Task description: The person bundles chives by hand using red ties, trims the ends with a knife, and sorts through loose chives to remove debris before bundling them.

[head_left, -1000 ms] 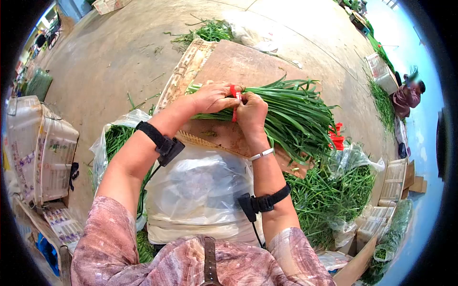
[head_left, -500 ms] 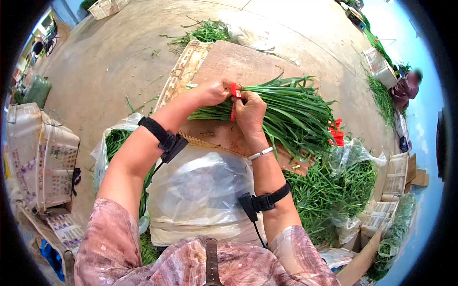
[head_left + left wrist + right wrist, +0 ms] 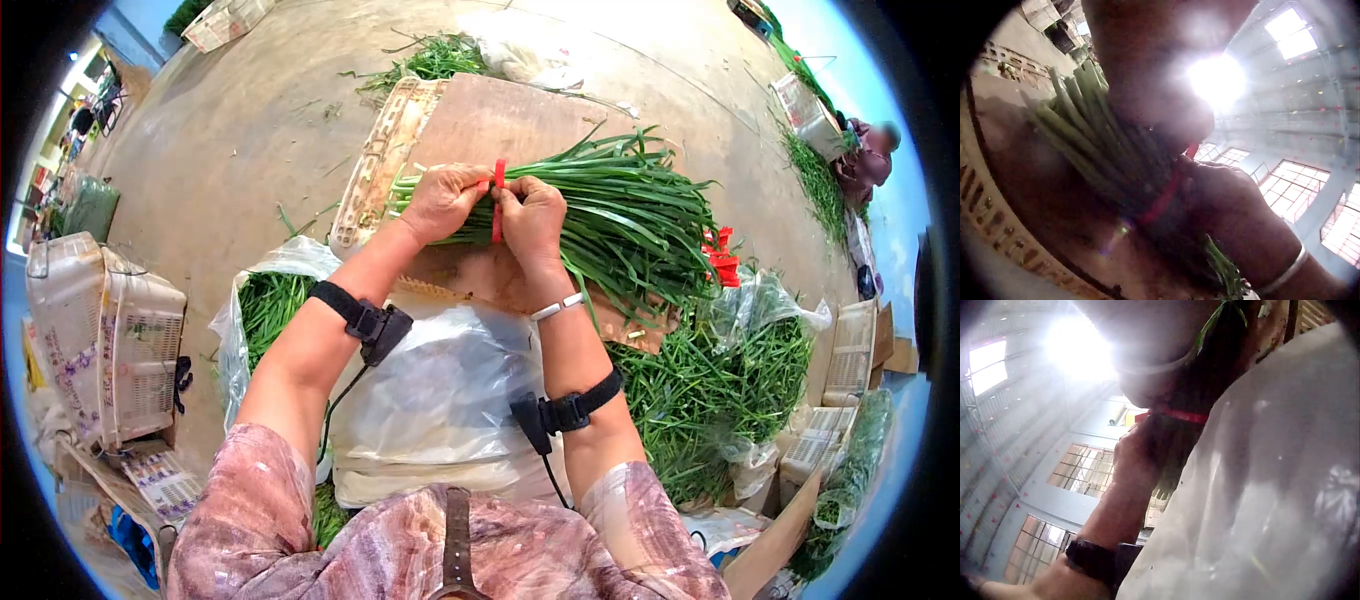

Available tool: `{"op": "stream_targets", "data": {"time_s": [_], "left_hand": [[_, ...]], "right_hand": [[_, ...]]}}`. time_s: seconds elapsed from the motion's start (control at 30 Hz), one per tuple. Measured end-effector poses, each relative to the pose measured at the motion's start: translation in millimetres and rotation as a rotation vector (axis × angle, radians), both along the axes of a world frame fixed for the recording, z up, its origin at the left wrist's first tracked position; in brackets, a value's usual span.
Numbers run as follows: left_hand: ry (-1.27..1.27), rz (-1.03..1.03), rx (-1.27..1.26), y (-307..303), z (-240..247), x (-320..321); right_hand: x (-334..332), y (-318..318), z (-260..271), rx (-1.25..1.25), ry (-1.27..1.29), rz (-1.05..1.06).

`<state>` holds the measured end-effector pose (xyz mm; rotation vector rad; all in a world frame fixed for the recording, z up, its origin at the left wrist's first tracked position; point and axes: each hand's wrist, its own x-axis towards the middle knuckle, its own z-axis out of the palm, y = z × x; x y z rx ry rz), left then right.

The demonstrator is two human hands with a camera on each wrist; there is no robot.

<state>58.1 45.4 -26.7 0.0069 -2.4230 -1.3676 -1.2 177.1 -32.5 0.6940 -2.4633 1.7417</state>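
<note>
A thick bundle of long green chive-like leaves [image 3: 635, 215] lies across a brown board [image 3: 500, 115], its pale stem ends pointing left. Around it runs a narrow red tie band [image 3: 498, 228], also seen crossing the stems [image 3: 1094, 122] in the left wrist view. My left hand [image 3: 440, 205] is on the stem side, thumb and fingertips pinching a red end of the band. Just right of the band, my right hand [image 3: 534, 222] pinches it against the bundle. In the right wrist view both hands meet at the red strip [image 3: 1186, 416].
The board lies over a cream plastic crate [image 3: 385, 150]. A plastic-covered stack [image 3: 435, 380] stands before me. Loose green leaves fill bags at left [image 3: 270, 310] and right [image 3: 720, 400]. More red ties [image 3: 722, 258] hang beyond the leaf tips. Another person [image 3: 862, 165] is at the far right.
My left hand has come off the top of the bundle and drawn slightly left of my right hand, with the band end in its fingers. The right hand keeps its place by the band.
</note>
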Motion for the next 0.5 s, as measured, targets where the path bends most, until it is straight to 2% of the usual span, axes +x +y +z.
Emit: {"op": "stream_targets", "data": {"time_s": [0.13, 0.2, 0.23, 0.27, 0.33, 0.4, 0.5], "left_hand": [[0.014, -0.136, 0.088, -6.8, 10.8, 2.3], [-0.259, -0.066, 0.223, -10.5, 13.7, -4.9], [-0.142, -0.076, -0.018, -16.4, 5.4, -7.0], [-0.139, -0.077, -0.018, -22.3, 2.5, -9.5], [-0.448, 0.066, 0.359, -24.0, 8.6, -11.0], [-0.478, 0.033, 0.404, -26.9, 9.8, -12.2], [-0.531, 0.100, 0.426, -22.7, 6.5, -16.6]], "right_hand": [[-2.5, -2.6, 8.4, 0.202, 0.048, 0.010], [-0.1, -6.1, 11.0, 0.229, 0.058, 0.004], [0.1, -6.9, 12.2, 0.244, 0.032, -0.004], [-0.3, -6.7, 13.1, 0.261, 0.006, -0.013], [0.1, -4.2, 17.4, 0.272, -0.020, -0.014], [0.1, -4.2, 17.9, 0.285, -0.048, -0.007], [-2.6, -5.8, 16.8, 0.274, -0.014, -0.012]]}}
